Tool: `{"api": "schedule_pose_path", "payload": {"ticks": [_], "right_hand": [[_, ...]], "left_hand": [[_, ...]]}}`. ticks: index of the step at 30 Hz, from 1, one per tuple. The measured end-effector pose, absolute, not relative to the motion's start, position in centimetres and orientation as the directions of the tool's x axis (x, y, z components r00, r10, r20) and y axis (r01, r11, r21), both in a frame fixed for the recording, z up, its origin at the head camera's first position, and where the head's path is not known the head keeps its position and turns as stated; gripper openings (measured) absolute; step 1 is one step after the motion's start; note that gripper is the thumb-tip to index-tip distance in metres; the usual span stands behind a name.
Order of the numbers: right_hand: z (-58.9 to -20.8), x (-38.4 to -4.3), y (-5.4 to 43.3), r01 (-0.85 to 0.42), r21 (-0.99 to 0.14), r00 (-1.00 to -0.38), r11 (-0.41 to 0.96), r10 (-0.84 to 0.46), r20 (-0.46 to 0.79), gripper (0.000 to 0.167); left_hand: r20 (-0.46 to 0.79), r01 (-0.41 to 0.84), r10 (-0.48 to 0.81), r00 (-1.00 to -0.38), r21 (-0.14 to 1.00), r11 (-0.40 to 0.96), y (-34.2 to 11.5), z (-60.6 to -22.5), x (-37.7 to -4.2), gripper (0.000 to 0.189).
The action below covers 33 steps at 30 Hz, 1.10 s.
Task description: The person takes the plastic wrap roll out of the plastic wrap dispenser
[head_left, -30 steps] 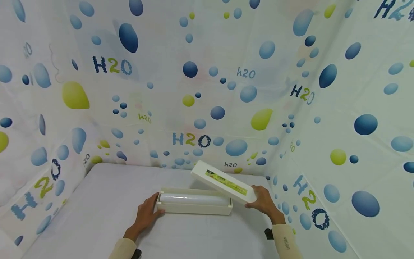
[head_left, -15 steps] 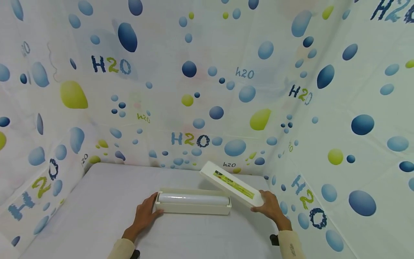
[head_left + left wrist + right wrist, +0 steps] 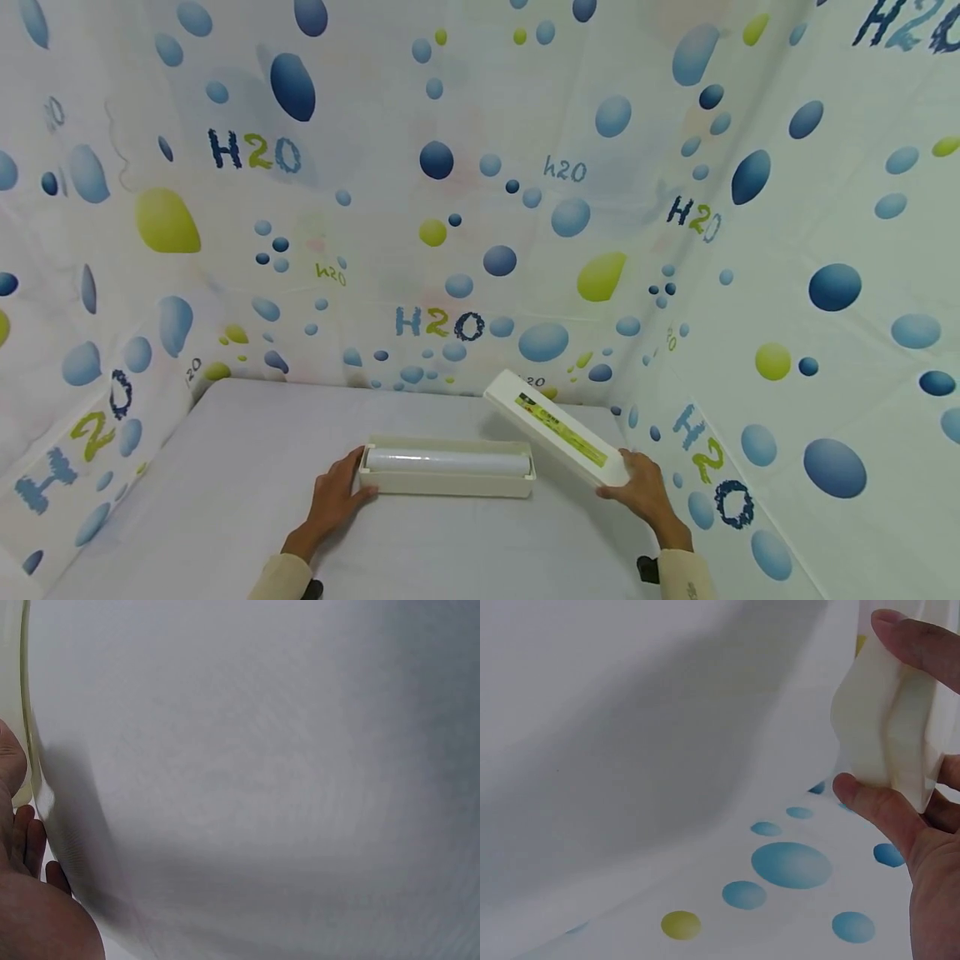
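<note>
The left hand (image 3: 333, 500) is cut off by the left wrist view's edge. The label (image 3: 562, 429) on the lid (image 3: 542, 432) cannot be read.

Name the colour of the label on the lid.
Yellow-green, with a dark patch at one end; the label shows best in the head view.

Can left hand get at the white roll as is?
Likely yes: the roll lies uncovered in the box, the left hand grips the box's end, and the right hand holds the lid aside.
</note>
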State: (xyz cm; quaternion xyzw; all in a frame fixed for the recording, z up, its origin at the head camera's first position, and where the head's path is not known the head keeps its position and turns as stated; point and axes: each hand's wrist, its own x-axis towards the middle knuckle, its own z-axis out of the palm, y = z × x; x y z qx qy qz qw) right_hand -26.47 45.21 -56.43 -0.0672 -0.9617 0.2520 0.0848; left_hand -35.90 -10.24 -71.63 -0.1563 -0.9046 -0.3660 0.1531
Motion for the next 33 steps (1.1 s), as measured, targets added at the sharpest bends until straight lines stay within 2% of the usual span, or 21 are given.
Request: {"api": "schedule_pose_path", "payload": {"ticks": [3, 10, 20, 27, 33], "right_hand": [[-56.3, -26.1, 45.5, 0.093, -0.487, -0.974, 0.869, 0.18, 0.137, 0.097], [-56.6, -25.5, 46.1, 0.142, -0.495, -0.966, 0.857, 0.23, 0.12, 0.101], [-58.0, -24.2, 47.1, 0.171, -0.499, -0.96, 0.849, 0.259, 0.111, 0.089], [-58.5, -23.3, 47.5, 0.194, -0.51, -0.955, 0.838, 0.28, 0.096, 0.092], [-58.8, -22.6, 47.7, 0.253, -0.506, -0.941, 0.824, 0.332, 0.07, 0.097]], "left_hand": [[0.38, 0.389, 0.174, -0.908, 0.614, 0.686, -10.2, -71.3, -35.8, 0.083], [0.439, 0.427, 0.17, -0.882, 0.596, 0.68, -10.0, -70.2, -35.5, 0.081], [0.316, 0.351, 0.182, -0.931, 0.643, 0.681, -10.1, -70.1, -35.2, 0.082], [0.367, 0.384, 0.176, -0.914, 0.635, 0.67, -10.0, -70.1, -35.2, 0.082], [0.347, 0.371, 0.177, -0.921, 0.645, 0.668, -10.1, -70.6, -35.4, 0.084]]}}
